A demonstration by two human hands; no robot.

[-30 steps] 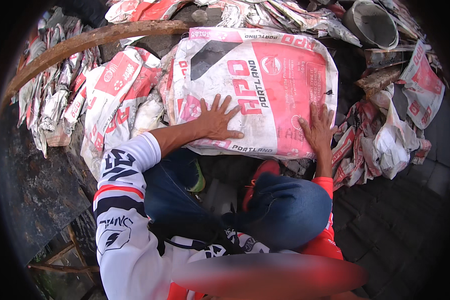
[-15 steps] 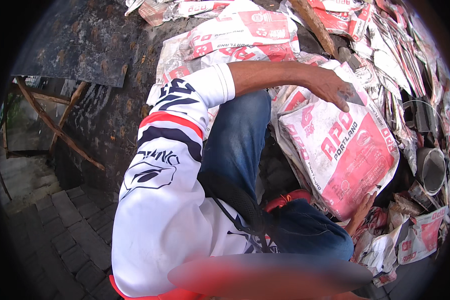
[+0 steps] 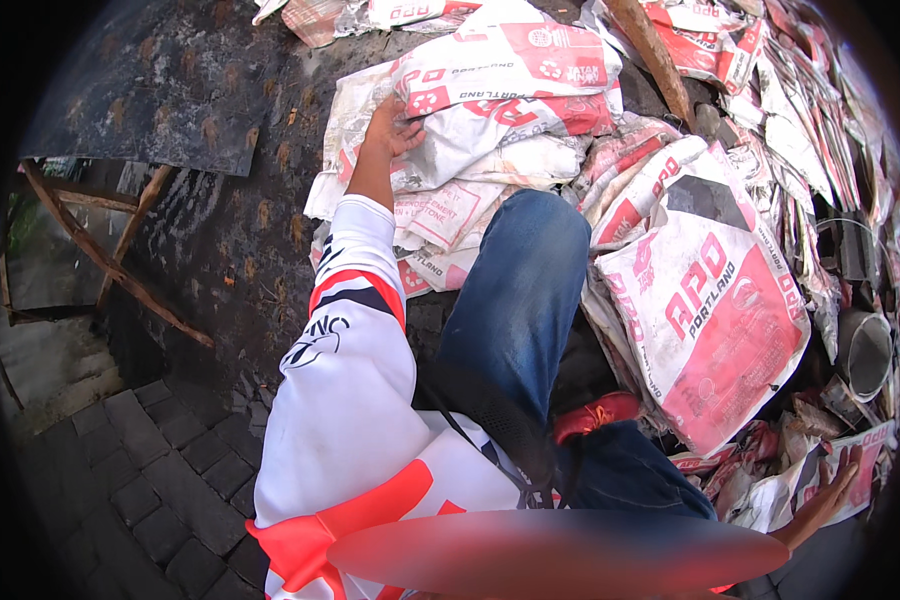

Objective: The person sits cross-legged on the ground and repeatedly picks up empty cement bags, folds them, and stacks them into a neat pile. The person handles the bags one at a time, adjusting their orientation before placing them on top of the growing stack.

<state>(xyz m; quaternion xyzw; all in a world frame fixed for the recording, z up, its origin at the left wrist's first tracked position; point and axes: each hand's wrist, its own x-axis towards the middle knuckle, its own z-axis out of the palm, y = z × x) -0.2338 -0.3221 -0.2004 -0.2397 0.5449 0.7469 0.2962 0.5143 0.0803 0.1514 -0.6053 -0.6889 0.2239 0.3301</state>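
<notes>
My left hand (image 3: 398, 130) is at the left end of a folded white and red paper cement bag (image 3: 510, 65), which tops a pile of similar bags (image 3: 440, 215). Its fingers are apart, and no grip on the bag shows. Low on the right, my right hand (image 3: 836, 492) is open with spread fingers, beside crumpled bag paper (image 3: 770, 500). Between the hands, right of my knee, a flattened cement bag (image 3: 720, 300) lies on a stack of others, its printed face up.
A wooden pole (image 3: 655, 60) slants behind the piles. Many folded bags (image 3: 810, 120) are packed along the right, near a grey pipe (image 3: 863, 355). Left are a dark metal sheet (image 3: 150, 90), a wooden frame (image 3: 120, 250) and paving blocks (image 3: 160, 490). My red shoe (image 3: 598, 415) is by the stack.
My left hand has left the right stack's bag and swung left to the other pile. My right hand has come off that bag's lower edge and moved right and down.
</notes>
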